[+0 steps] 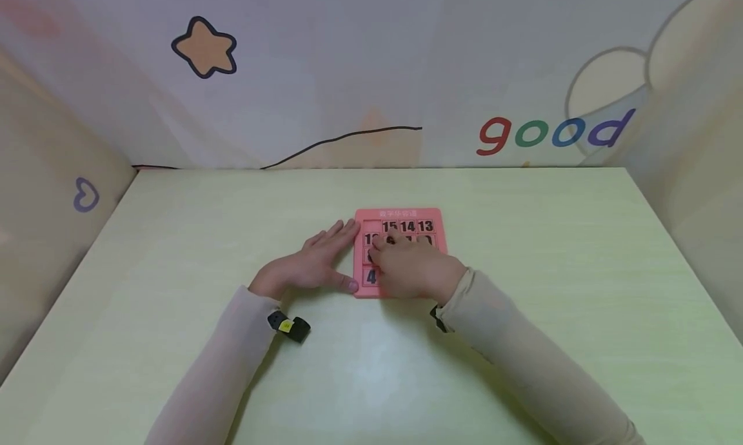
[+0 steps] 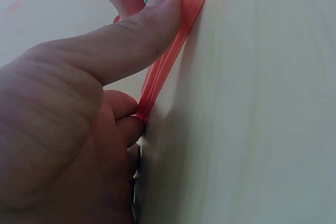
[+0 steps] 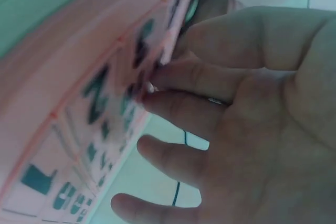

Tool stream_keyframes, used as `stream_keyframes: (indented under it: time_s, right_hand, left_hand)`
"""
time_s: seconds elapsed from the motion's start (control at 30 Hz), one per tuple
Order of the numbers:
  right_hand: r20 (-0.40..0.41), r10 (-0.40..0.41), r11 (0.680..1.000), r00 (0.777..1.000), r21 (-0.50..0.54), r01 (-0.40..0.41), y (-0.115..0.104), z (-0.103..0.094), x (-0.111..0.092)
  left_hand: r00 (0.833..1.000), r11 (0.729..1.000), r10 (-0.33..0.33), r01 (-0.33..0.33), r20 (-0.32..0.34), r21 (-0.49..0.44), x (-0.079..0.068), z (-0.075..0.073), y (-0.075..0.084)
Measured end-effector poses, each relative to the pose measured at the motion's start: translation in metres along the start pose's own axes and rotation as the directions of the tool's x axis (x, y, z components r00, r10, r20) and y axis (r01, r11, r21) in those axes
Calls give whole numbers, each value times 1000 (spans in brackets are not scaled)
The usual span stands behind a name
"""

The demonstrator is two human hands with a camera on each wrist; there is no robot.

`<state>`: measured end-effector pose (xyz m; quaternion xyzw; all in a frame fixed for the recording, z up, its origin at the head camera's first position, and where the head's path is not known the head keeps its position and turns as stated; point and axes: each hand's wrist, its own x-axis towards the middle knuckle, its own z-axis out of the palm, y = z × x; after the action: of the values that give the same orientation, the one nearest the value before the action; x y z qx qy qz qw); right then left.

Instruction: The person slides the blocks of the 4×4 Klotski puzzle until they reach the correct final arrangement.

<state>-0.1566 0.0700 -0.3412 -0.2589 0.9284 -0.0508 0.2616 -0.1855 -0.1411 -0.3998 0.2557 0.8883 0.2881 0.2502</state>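
Observation:
A pink number sliding puzzle (image 1: pixel 400 213) lies on the table, with black numbers on pale tiles. Its top row shows a bare recess (image 1: pixel 371 226) at the left, then 15, 14 and 13. My left hand (image 1: pixel 313 259) is spread along the puzzle's left edge, thumb near the lower corner and fingertips by the upper one. In the left wrist view the thumb (image 2: pixel 142 32) presses against the pink side wall. Over the tiles reaches my right hand (image 1: pixel 415 264), two fingertips touching them and its other fingers (image 3: pixel 173 163) loosely extended. It hides much of the lower rows.
The pale green tabletop (image 1: pixel 557 290) surrounds the puzzle. Behind it rises a printed wall (image 1: pixel 348 64) with a star and the word "good", and side panels stand left and right. A black wrist strap (image 1: pixel 290 327) hangs at the left cuff.

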Motion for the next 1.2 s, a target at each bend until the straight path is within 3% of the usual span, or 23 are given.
stream_keyframes:
  time_s: [0.6, 0.87, 1.2]
  right_hand:
    - [-25, 39, 999, 999, -18, -40, 3, 2, 8]
    - [29, -13, 1000, 1000, 8, 13, -2, 5, -1]
    - [76, -27, 996, 997, -81, 33, -23, 6, -18]
  left_hand:
    - [1000, 1000, 12, -12, -3, 4, -1, 1, -3]
    - [1000, 1000, 22, -22, -9, 4, -1, 1, -4]
    - [1000, 1000, 15, -15, -15, 5, -1, 0, -5]
